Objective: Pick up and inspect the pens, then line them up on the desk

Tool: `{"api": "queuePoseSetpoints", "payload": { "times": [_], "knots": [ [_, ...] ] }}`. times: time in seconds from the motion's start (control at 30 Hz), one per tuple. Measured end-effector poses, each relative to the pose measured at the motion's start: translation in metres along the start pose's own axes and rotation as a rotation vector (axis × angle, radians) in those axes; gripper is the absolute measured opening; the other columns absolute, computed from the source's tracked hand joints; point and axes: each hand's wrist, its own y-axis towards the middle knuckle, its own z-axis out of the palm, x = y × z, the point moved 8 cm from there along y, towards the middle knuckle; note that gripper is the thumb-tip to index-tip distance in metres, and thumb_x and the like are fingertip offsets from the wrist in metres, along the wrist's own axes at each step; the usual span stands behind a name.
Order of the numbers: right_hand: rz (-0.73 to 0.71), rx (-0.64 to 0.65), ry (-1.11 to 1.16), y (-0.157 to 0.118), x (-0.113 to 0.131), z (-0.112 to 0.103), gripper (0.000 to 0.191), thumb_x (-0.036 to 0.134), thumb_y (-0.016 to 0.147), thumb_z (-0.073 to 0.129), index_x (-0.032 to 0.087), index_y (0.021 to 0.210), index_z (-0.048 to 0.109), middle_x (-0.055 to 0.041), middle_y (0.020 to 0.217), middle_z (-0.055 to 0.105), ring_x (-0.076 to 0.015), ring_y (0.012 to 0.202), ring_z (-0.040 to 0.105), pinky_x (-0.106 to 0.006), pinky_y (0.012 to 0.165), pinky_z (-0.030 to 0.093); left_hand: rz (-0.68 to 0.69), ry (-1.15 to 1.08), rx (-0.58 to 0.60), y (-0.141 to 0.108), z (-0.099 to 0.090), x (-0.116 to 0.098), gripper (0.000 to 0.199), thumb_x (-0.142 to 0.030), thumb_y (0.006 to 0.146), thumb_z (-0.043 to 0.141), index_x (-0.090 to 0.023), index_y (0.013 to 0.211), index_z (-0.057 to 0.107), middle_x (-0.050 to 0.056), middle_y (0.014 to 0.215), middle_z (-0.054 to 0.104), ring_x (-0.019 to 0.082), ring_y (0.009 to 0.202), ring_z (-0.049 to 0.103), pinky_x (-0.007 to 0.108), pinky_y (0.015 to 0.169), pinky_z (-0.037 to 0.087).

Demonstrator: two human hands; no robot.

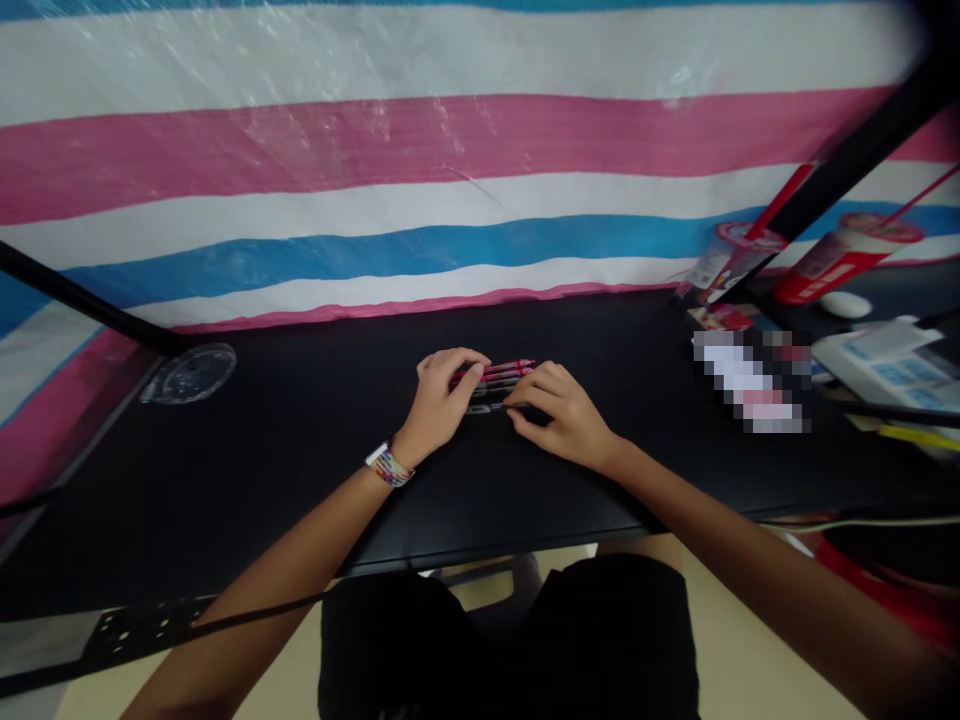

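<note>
Several pens lie side by side on the black table, roughly parallel to its front edge. Red pens are at the back of the row, and a dark pen is at the front. My left hand has its thumb and fingers closed round the left ends of the pens. My right hand pinches the right end of the dark front pen, and its upper fingers touch the row's right side. The fingertips partly hide the pens.
A clear plastic lid lies at the left. At the right stand two cups with straws, near a white mouse and papers. A striped sheet hangs behind the table, with black frame bars at both sides.
</note>
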Motion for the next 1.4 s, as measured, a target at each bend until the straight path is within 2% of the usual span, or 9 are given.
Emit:
{"api": "queuePoseSetpoints", "payload": {
  "times": [0.13, 0.3, 0.5, 0.57, 0.63, 0.87, 1.07, 1.3, 1.4],
  "knots": [
    [0.092, -0.167, 0.124, 0.010, -0.008, -0.019, 0.010, 0.023, 0.102, 0.070, 0.028, 0.104, 0.078, -0.0061, 0.099, 0.078, -0.0266, 0.095, 0.071, -0.046, 0.087, 0.057, 0.109, 0.026, 0.072, 0.003, 0.000, -0.016, 0.021, -0.042, 0.110, 0.060, -0.031, 0.104, 0.077, -0.002, 0.099, 0.085, 0.026, 0.097, 0.076, 0.056, 0.129, 0.031],
    [0.375, -0.241, 0.323, 0.028, -0.041, -0.026, 0.011, 0.034, 0.100, 0.073, 0.028, 0.101, 0.082, -0.0044, 0.092, 0.078, -0.0237, 0.083, 0.071, -0.041, 0.078, 0.057, 0.170, 0.075, 0.002, 0.014, -0.009, -0.021, 0.014, -0.041, 0.104, 0.070, -0.032, 0.102, 0.081, 0.001, 0.102, 0.085, 0.028, 0.097, 0.075, 0.054, 0.116, 0.046],
    [0.649, -0.300, 0.688, 0.048, -0.098, -0.009, 0.024, 0.047, 0.093, 0.080, 0.024, 0.089, 0.083, -0.0019, 0.072, 0.069, -0.0158, 0.060, 0.057, -0.033, 0.057, 0.045, 0.111, -0.034, -0.108, 0.039, -0.016, 0.004, 0.013, -0.038, 0.103, 0.072, -0.031, 0.106, 0.083, 0.004, 0.111, 0.086, 0.030, 0.108, 0.077, 0.051, 0.107, 0.054],
    [0.723, -0.317, 0.804, 0.048, -0.116, -0.002, 0.021, 0.043, 0.091, 0.080, 0.023, 0.087, 0.083, -0.0028, 0.071, 0.069, -0.0153, 0.060, 0.057, -0.033, 0.057, 0.045, 0.110, -0.044, -0.142, 0.044, -0.016, 0.016, 0.012, -0.036, 0.103, 0.073, -0.030, 0.107, 0.083, 0.005, 0.114, 0.085, 0.029, 0.111, 0.076, 0.051, 0.108, 0.055],
    [0.777, -0.271, 0.881, 0.047, -0.126, 0.007, 0.017, 0.038, 0.087, 0.084, 0.021, 0.087, 0.084, -0.0047, 0.076, 0.072, -0.0159, 0.064, 0.061, -0.034, 0.063, 0.052, 0.101, -0.063, -0.158, 0.046, -0.014, 0.027, 0.012, -0.034, 0.102, 0.074, -0.030, 0.108, 0.083, 0.005, 0.114, 0.085, 0.028, 0.112, 0.076, 0.050, 0.109, 0.056],
    [0.812, -0.158, 1.034, 0.040, -0.141, 0.024, 0.027, 0.043, 0.080, 0.095, 0.021, 0.093, 0.085, -0.0042, 0.081, 0.075, -0.0168, 0.072, 0.066, -0.037, 0.075, 0.061, 0.044, -0.078, -0.223, 0.040, -0.013, 0.044, 0.014, -0.036, 0.098, 0.080, -0.030, 0.109, 0.086, 0.005, 0.117, 0.086, 0.030, 0.115, 0.077, 0.054, 0.114, 0.054],
    [0.807, -0.120, 1.097, 0.037, -0.148, 0.029, 0.030, 0.039, 0.081, 0.097, 0.017, 0.099, 0.087, -0.0063, 0.086, 0.076, -0.0165, 0.075, 0.068, -0.041, 0.084, 0.063, 0.011, -0.069, -0.233, 0.041, -0.014, 0.054, 0.015, -0.034, 0.094, 0.085, -0.035, 0.108, 0.089, 0.003, 0.113, 0.087, 0.031, 0.109, 0.078, 0.056, 0.109, 0.056],
    [0.779, -0.126, 1.068, 0.036, -0.149, 0.029, 0.030, 0.040, 0.078, 0.099, 0.020, 0.098, 0.088, -0.0051, 0.087, 0.078, -0.0171, 0.077, 0.070, -0.041, 0.087, 0.065, 0.007, -0.089, -0.164, 0.045, -0.013, 0.059, 0.017, -0.038, 0.092, 0.086, -0.038, 0.109, 0.090, 0.002, 0.113, 0.088, 0.030, 0.104, 0.080, 0.056, 0.103, 0.059],
    [0.743, -0.123, 1.063, 0.037, -0.148, 0.028, 0.030, 0.038, 0.077, 0.100, 0.020, 0.099, 0.089, -0.0060, 0.089, 0.080, -0.0177, 0.078, 0.073, -0.041, 0.087, 0.064, 0.032, -0.054, -0.133, 0.046, -0.014, 0.057, 0.013, -0.041, 0.095, 0.084, -0.038, 0.107, 0.090, 0.001, 0.100, 0.089, 0.030, 0.096, 0.080, 0.054, 0.101, 0.057]
  ]
}}
